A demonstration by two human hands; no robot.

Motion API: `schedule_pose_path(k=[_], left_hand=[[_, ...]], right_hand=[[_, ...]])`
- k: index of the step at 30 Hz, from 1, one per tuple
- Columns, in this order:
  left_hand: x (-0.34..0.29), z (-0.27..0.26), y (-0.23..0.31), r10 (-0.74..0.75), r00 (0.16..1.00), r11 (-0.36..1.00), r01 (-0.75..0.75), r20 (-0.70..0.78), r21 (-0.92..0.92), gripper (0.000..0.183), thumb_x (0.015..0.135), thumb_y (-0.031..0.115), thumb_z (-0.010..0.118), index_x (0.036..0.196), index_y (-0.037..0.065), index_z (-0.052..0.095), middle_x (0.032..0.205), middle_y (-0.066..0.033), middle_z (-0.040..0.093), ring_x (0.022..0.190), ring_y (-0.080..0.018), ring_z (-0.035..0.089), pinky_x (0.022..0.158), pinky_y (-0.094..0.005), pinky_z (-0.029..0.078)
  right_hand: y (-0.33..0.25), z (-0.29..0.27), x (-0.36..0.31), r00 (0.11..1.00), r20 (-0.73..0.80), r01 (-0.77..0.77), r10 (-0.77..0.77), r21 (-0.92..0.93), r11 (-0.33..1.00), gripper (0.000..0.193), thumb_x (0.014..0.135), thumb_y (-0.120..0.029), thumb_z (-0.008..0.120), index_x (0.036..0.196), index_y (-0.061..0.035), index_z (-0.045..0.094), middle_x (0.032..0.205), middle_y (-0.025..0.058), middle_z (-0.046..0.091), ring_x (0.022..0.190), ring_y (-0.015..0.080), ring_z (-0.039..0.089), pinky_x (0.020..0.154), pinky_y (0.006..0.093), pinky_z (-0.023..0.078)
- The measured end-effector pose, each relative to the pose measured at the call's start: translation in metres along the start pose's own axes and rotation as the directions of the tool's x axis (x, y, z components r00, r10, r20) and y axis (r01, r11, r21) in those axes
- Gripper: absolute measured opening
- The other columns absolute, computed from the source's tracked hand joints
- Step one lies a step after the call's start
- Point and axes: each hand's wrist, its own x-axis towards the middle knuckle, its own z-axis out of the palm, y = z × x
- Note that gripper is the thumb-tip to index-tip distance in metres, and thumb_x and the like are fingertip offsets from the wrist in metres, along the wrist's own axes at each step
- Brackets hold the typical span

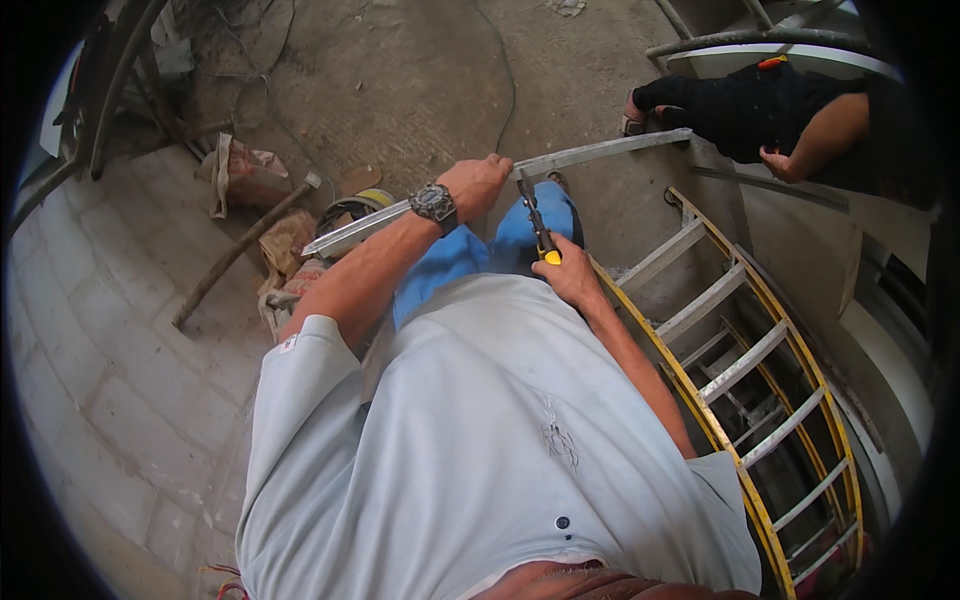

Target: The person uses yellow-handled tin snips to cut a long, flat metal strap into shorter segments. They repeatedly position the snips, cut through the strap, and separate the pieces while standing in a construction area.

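Note:
A long, light-grey metal channel [600,152] lies across in front of me, running from lower left to upper right. My left hand [475,187], with a dark watch on its wrist, is closed around the channel near its middle. My right hand [570,273] is wrapped around the black-and-yellow handles of tin snips [540,228]. The dark jaws of the snips point away from me and meet the channel's near edge, just right of my left hand. Whether the blades are closed on the metal is too small to tell.
A yellow-railed stepladder [705,297] leans close on my right. Beyond it stands another person [740,110] in dark clothes. Sacks [250,175], a wooden pole [245,250] and a bucket [375,198] lie left, beside a block wall [130,320]. A cable [508,70] crosses the floor.

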Motion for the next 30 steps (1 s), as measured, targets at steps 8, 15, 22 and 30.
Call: schedule_pose_path(k=[8, 15, 22, 30], left_hand=[[0.001, 0.002, 0.003, 0.015, 1.0, 1.0, -0.015, -0.019, -0.007, 0.04, 0.092, 0.0, 0.059, 0.132, 0.0, 0.058, 0.122, -0.0245, 0.067, 0.109, -0.0457, 0.07, 0.092, -0.0518, 0.059], [0.007, 0.001, 0.003, 0.018, 1.0, 1.0, -0.018, 0.01, -0.015, 0.046, 0.093, 0.001, 0.059, 0.138, 0.001, 0.057, 0.127, -0.0244, 0.066, 0.111, -0.0452, 0.07, 0.092, -0.0514, 0.059], [0.008, 0.008, -0.001, 0.025, 0.999, 1.0, -0.025, 0.023, 0.004, 0.047, 0.092, 0.001, 0.059, 0.14, 0.002, 0.057, 0.126, -0.0241, 0.066, 0.111, -0.0453, 0.07, 0.092, -0.0522, 0.058], [0.007, 0.019, -0.001, 0.043, 0.988, 0.998, -0.048, -0.147, -0.032, 0.025, 0.099, 0.003, 0.052, 0.122, 0.001, 0.06, 0.112, -0.0231, 0.068, 0.098, -0.0442, 0.072, 0.082, -0.0549, 0.059]], right_hand=[[0.011, -0.002, 0.008, 0.999, 0.03, -0.017, 0.018, -0.022, 1.0, 0.054, 0.079, -0.028, 0.079, 0.124, 0.0008, 0.068, 0.102, 0.0259, 0.074, 0.099, 0.0423, 0.072, 0.089, 0.0486, 0.055], [0.028, 0.01, 0.016, 0.998, -0.029, 0.06, -0.06, 0.015, 0.998, 0.048, 0.078, -0.026, 0.076, 0.117, 0.0029, 0.067, 0.098, 0.0265, 0.072, 0.095, 0.0422, 0.072, 0.085, 0.0486, 0.055], [0.043, 0.018, 0.022, 0.993, -0.077, 0.089, -0.089, 0.002, 0.996, 0.045, 0.077, -0.025, 0.076, 0.112, 0.0031, 0.069, 0.094, 0.0262, 0.073, 0.09, 0.0438, 0.071, 0.082, 0.0489, 0.055], [0.021, 0.001, 0.012, 0.996, -0.087, 0.033, -0.037, -0.047, 0.998, 0.048, 0.078, -0.025, 0.077, 0.116, 0.0036, 0.07, 0.095, 0.0282, 0.072, 0.094, 0.0442, 0.072, 0.084, 0.0491, 0.056]])
